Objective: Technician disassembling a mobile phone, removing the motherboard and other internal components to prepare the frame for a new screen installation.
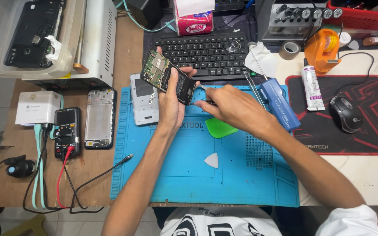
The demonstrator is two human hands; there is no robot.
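Observation:
My left hand (170,102) holds an opened phone (167,75) with its circuit board and battery showing, tilted above the blue work mat (162,175). My right hand (230,107) grips a thin dark tool (200,102) whose tip meets the phone's lower end. A grey phone back cover (144,98) lies on the mat just left of my left hand. On the mat below my right hand lie a green plastic pry card (219,128) and a white triangular pick (212,160).
A phone frame (99,119), a black multimeter (66,132) with red and black leads and a white charger box (37,108) lie at the left. A black keyboard (202,51), blue screwdriver (278,102), glue tube (311,85), mouse (344,114) on a red-black pad and tape roll (289,50) stand behind and right.

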